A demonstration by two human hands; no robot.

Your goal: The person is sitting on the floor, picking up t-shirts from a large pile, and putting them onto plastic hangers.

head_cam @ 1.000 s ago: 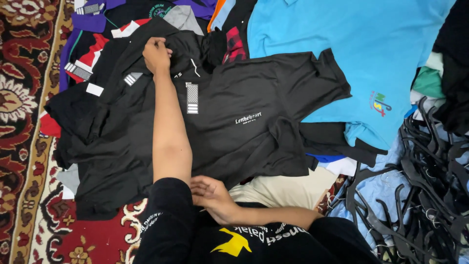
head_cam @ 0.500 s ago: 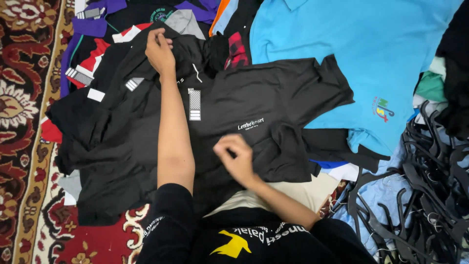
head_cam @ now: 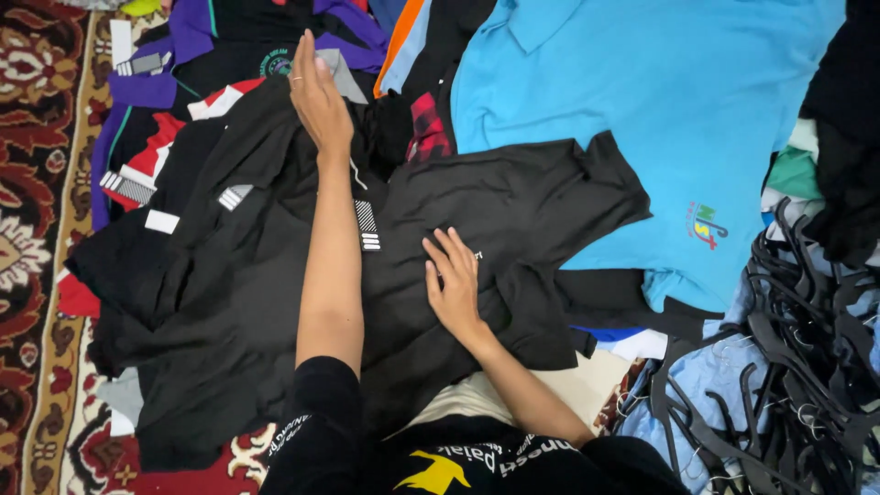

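The black shirt lies in the centre of the frame; the right hand rests flat and open on it, the left hand open at its upper left edge

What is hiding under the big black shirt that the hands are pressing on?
Under the black polo shirt peek a cream cloth near the bottom and a bright blue polo shirt to the right. The right hand lies flat on top. What lies under the middle is covered.

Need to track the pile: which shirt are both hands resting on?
The black shirt spread in the middle; left hand near its collar, right hand flat on its chest. The blue shirt lies untouched beyond.
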